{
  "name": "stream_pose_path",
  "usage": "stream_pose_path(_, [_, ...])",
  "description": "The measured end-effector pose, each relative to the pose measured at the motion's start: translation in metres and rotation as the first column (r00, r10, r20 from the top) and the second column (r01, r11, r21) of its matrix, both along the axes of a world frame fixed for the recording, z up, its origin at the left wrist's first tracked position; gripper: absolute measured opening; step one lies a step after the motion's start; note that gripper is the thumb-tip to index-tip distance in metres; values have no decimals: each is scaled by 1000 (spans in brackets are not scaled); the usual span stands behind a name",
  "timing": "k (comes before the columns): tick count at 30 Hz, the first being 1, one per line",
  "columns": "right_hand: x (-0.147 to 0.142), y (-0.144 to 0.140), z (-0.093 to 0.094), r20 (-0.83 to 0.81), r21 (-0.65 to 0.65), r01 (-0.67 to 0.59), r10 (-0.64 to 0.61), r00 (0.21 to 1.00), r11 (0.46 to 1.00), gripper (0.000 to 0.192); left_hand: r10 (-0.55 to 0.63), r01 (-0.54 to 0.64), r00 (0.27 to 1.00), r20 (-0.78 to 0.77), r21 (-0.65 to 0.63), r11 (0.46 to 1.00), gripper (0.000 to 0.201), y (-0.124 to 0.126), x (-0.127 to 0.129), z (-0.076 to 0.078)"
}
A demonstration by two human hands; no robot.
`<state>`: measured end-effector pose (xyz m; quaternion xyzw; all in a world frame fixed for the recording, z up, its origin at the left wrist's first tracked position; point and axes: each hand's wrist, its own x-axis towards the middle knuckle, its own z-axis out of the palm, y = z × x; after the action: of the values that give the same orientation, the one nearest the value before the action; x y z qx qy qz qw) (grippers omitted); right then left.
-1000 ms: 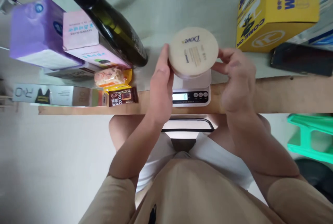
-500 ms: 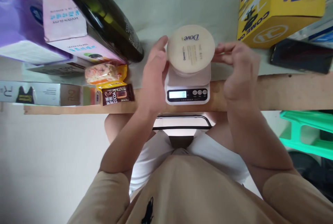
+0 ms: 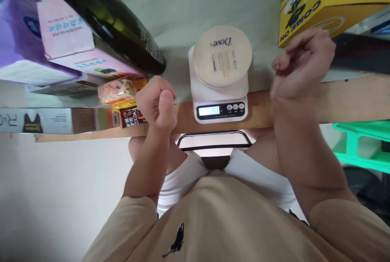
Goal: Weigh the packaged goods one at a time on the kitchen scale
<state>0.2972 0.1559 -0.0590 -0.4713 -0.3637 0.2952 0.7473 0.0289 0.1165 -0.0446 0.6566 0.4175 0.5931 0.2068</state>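
A round cream Dove jar (image 3: 221, 57) rests lid-up on the platform of a white digital kitchen scale (image 3: 219, 93). The scale's small display is lit, its digits hard to read. My left hand (image 3: 157, 101), curled into a fist with nothing in it, hovers beside the cocoa snack packet (image 3: 129, 116) and partly covers it. On the other side, my right hand (image 3: 304, 63) is apart from the jar, fingers folded in and no object showing, just in front of the yellow box (image 3: 323, 10).
To the left are a dark bottle (image 3: 112, 22), a pink box (image 3: 68, 30), a purple package (image 3: 21, 38), a wrapped snack (image 3: 117, 91) and a grey box (image 3: 45, 120) by the table edge. A dark flat object (image 3: 361, 53) lies right; a green stool (image 3: 362, 140) stands below.
Both hands have let go of the Dove jar and drawn apart, left hand leftward, right hand rightward, fingers now curled. The scale's display has changed from what looked like 0.
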Motion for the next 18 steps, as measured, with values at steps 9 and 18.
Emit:
stream_pose_path(9, [-4,-5,7,162,14,-7,4,987,1000,40,-5,8,998,55,-38,999,51,-4,3,-1])
stream_pose_path(18, [-7,-4,7,182,30,58,-63,981,998,39,-24,30,997,75,-84,996,53,-7,5,-3])
